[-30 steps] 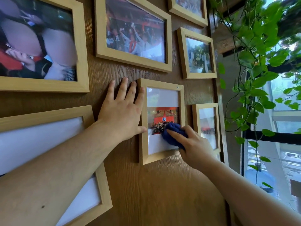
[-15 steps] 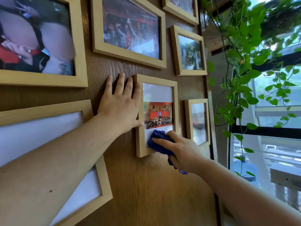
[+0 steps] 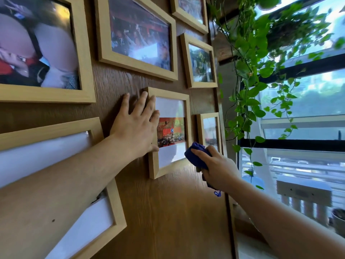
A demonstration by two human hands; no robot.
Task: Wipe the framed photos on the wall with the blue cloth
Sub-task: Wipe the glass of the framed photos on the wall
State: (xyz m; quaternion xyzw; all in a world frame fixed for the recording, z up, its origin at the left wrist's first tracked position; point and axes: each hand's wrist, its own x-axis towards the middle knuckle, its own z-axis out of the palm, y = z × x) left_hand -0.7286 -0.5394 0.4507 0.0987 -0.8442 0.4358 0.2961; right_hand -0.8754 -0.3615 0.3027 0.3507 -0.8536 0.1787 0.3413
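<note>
In the head view, the left hand (image 3: 137, 126) lies flat and open-fingered against the wood wall (image 3: 168, 212), its fingers overlapping the left rail of the small frame (image 3: 153, 166); it grips nothing and seems only to steady that frame. The right hand (image 3: 217, 168) is curled shut around the blue cloth (image 3: 195, 156), a bunched wad whose front end sticks out past the fingers (image 3: 200, 153) and sits at the small frame's right rail, near its lower corner. A loose thread of the cloth hangs below the wrist. Just right of the cloth, partly hidden behind the hand, is a narrower frame (image 3: 199, 131), standing taller than wide, its long axis running up the wall. So the cloth lies in the gap between two frames: the small one up and to the left, the narrower one up and to the right, both touching or nearly touching it. The right hand is the nearer to either. If the narrow frame is next, I judge the stroke would run upward along its height, a short shift rightward first. The larger frames higher up are well apart from the cloth.
</note>
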